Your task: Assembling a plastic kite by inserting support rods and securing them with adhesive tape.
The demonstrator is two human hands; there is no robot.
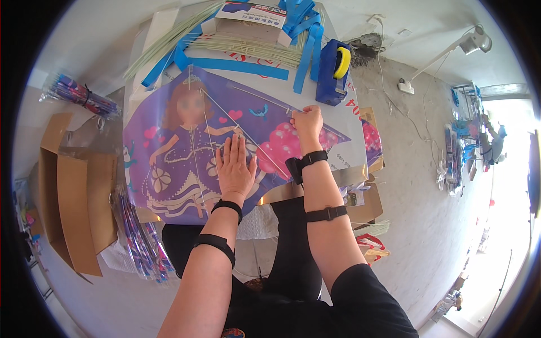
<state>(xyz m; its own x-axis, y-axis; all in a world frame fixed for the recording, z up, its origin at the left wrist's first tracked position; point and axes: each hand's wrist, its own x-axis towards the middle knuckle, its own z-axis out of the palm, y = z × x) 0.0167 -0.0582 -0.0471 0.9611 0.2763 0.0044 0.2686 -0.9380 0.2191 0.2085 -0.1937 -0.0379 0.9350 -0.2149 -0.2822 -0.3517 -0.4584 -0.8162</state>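
The curled right hand hides its palm, while the left hand covers part of a purple printed sheet.

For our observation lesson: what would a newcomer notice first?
Probably the large purple printed sheet mid-picture, left hand flat on it, right hand curled by its upper right edge. Then the bright blue ribbons beyond it and the blue dispenser with yellow tape to their right.

The kite looks smooth, the tape dispenser glossy plastic, the brown box matt cardboard.
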